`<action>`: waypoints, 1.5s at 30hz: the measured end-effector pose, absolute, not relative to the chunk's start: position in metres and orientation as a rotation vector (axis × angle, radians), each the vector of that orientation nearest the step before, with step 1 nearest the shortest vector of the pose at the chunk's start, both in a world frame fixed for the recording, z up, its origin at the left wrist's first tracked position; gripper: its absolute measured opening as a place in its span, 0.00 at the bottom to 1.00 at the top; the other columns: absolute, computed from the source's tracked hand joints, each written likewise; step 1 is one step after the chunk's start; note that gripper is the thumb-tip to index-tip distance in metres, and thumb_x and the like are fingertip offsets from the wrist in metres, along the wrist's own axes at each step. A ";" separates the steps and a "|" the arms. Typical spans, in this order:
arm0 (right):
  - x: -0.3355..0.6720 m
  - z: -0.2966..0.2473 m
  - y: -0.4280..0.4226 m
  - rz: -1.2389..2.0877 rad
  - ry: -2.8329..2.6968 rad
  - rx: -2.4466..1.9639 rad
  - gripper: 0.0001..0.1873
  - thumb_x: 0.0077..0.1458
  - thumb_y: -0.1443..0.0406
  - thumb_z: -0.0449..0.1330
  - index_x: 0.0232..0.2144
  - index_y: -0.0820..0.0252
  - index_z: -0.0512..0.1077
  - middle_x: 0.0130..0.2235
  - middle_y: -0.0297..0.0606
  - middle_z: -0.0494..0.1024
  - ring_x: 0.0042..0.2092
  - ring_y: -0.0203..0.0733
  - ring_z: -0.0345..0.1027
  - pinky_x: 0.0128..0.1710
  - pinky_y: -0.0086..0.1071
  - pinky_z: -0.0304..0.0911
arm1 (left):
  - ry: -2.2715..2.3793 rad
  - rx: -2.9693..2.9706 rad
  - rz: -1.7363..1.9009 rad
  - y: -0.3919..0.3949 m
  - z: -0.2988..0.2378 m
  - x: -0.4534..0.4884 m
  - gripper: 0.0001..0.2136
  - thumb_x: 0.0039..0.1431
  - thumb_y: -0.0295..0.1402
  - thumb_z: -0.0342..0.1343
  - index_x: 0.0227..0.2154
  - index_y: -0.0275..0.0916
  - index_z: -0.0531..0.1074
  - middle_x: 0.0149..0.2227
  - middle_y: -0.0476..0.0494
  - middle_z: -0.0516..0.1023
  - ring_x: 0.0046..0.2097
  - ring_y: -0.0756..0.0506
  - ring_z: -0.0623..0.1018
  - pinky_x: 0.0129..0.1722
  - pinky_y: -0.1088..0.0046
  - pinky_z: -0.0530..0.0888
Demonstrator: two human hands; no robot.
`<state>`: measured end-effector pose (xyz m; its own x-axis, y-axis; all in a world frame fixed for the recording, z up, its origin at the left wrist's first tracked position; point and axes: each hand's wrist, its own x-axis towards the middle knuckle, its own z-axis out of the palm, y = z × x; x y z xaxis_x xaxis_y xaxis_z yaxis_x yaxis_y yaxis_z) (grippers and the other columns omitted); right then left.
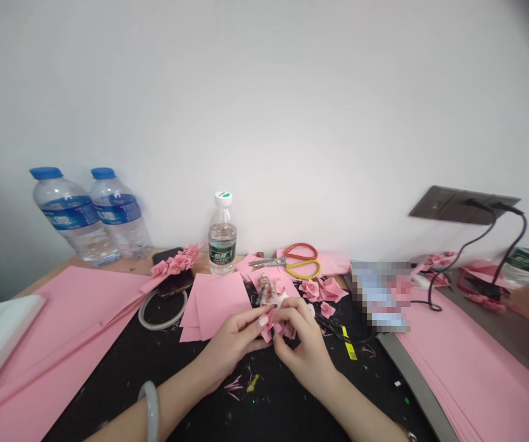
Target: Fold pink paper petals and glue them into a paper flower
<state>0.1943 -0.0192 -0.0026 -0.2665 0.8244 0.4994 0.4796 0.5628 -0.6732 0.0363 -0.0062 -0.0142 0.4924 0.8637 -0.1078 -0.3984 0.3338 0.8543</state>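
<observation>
The left hand and right hand are meeting over the black tabletop, their fingers pinching a pink paper flower between them. Scissors are lying beyond, near three loose flowers; pink sheets are resting farther left, before a small bottle.

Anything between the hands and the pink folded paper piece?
Nothing visible. The left hand and right hand both have fingers on the pink folded paper piece. The scissors lie beyond them, and the loose paper flowers sit past the right hand, not in between.
</observation>
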 end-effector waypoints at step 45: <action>0.196 0.004 -0.020 0.463 -1.966 -1.013 0.14 0.44 0.78 0.52 0.32 0.58 0.65 0.36 0.37 0.61 0.37 0.41 0.60 0.35 0.33 0.61 | 0.646 0.952 0.899 -0.006 -0.015 0.039 0.12 0.56 0.41 0.53 0.26 0.35 0.70 0.26 0.50 0.66 0.30 0.51 0.65 0.31 0.76 0.61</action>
